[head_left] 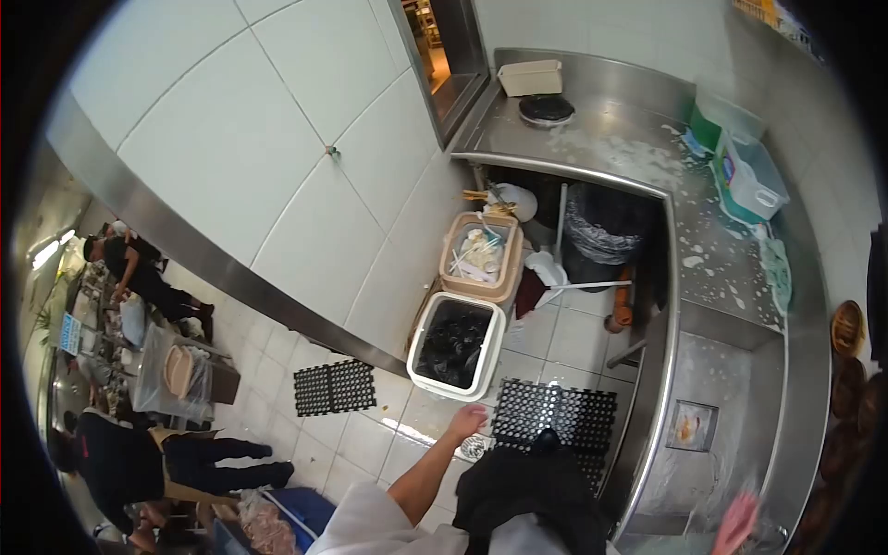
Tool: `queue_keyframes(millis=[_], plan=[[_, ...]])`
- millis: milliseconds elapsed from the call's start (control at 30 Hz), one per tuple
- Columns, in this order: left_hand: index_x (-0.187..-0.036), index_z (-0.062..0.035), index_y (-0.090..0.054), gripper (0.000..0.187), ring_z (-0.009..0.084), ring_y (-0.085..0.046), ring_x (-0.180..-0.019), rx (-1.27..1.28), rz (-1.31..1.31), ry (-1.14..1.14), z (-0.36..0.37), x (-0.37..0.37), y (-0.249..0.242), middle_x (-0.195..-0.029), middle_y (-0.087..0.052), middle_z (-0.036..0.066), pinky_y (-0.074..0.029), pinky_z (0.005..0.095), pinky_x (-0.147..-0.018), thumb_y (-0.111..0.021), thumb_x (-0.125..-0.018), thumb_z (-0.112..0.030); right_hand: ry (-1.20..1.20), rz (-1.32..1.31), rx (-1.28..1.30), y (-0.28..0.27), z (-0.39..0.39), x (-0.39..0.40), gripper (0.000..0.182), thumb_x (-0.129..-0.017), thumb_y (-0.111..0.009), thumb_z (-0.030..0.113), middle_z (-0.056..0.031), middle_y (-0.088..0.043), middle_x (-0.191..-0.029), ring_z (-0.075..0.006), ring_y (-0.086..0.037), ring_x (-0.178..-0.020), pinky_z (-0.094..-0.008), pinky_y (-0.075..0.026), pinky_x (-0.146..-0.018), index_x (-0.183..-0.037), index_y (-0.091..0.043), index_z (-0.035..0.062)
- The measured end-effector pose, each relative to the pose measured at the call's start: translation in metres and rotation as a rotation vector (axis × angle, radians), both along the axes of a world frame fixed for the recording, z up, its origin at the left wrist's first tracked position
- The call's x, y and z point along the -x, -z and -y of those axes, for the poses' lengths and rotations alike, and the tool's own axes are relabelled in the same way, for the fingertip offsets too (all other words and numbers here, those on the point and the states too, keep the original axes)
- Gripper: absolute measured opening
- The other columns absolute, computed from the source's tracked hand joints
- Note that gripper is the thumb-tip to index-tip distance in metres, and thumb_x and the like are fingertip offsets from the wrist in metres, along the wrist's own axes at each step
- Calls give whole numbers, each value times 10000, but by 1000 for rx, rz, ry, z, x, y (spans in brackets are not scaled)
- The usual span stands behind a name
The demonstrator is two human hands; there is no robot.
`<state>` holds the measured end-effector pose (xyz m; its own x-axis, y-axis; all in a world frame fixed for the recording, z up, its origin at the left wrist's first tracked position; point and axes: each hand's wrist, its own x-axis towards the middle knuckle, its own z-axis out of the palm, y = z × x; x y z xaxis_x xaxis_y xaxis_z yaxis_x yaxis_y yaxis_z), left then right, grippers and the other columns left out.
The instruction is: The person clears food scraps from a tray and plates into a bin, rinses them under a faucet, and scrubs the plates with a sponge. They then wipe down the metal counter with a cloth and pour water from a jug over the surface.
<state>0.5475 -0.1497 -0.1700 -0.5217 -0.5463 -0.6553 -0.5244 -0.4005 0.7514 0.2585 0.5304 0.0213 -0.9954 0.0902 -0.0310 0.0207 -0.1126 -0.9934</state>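
Note:
My left hand (468, 422) hangs over the tiled floor, its fingers loosely bent with nothing in them. It is nearest to a white bin (422, 376) lined with a black bag and to a black perforated floor mat (587, 412). At the lower right, my right hand (737, 521) is stretched out above the steel sink (731, 370), near its right side. That hand is a little blurred, and I see nothing in it. A square drain (692, 425) with food scraps lies in the sink floor.
Foamy water covers parts of the steel counter (638, 125), which bears a clear plastic tub (751, 180), a green cloth (775, 268) and a beige container (530, 79). A beige bin (455, 280) and a dark barrel (601, 231) stand below. People (120, 462) work at left.

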Motion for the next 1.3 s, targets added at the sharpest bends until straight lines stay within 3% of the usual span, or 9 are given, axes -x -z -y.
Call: queue_keyframes(millis=[33,167,333,433,467,733,1000,1133,1300], plan=[[-1162,-8,-602,311,145,-646,-726,-27,-45,-22,7,23,-14,-859,-677,82,-494,247,-580,-611,-857,-66,254,218,554,-41,84,41,321,-936,-571,348,-11,-660,-940,-155,-614,-870,-296,-471,-716,-1167,-630,133],[-1169,-24,-594,295,148,-654,-764,-43,-179,-79,19,91,-51,-910,-684,76,-501,239,-633,-601,-880,-86,-135,203,-613,81,107,206,390,-920,-624,361,-8,-665,-1072,-120,-603,-965,-286,-465,-799,-1211,-617,100],[-1182,-5,-575,315,156,-648,-835,-51,-248,-183,29,131,-44,-969,-662,91,-520,278,-696,-627,-876,-61,-205,253,-244,112,349,247,396,-937,-613,340,-20,-660,-1048,-125,-591,-955,-290,-472,-821,-1236,-582,81],[-1238,8,-540,408,164,-647,-878,116,-267,-240,66,181,-39,-1051,-643,105,-528,328,-796,-659,-849,-18,-485,173,-755,31,497,249,676,-883,-672,370,-175,-594,-1255,-284,-550,-1175,-358,-408,-1019,-1375,-418,-18],[-1264,9,-526,432,179,-641,-928,307,-379,-227,99,214,-46,-1111,-624,121,-516,331,-837,-658,-855,-34,-254,-254,-1014,82,503,268,784,-829,-726,340,-263,-508,-1347,-355,-485,-1275,-386,-367,-1068,-1404,-365,-52],[-1302,0,-547,424,284,-567,-1201,1261,-557,-175,529,526,-241,-1296,-583,182,-435,351,-1017,-605,-885,-49,-180,158,-1280,-1,584,267,683,-897,-641,398,-208,-621,-1215,-384,-627,-1025,-480,-494,-880,-1436,-395,57],[-1410,7,-418,678,272,-284,-1430,1714,231,625,759,767,-139,-1523,-348,148,-213,387,-1177,-510,-940,-472,18,431,-1319,27,598,288,593,-899,-626,361,-232,-660,-1087,-377,-640,-941,-485,-489,-818,-1350,-494,-1],[-1410,14,-414,589,254,-267,-1438,1796,316,942,759,812,-109,-1523,-349,144,-171,395,-1191,-364,-1007,-412,226,396,-1055,49,587,290,466,-775,-638,39,0,-471,-744,-90,-424,-656,-237,-383,-592,-1229,-536,16],[-1378,8,-474,487,300,-350,-1400,1229,-260,512,719,792,-71,-1455,-442,191,-226,379,-1162,-480,-997,-294,273,395,-1115,46,594,299,435,-716,-652,-1,-80,-568,-777,-207,-539,-681,-328,-465,-661,-1145,-586,24]])
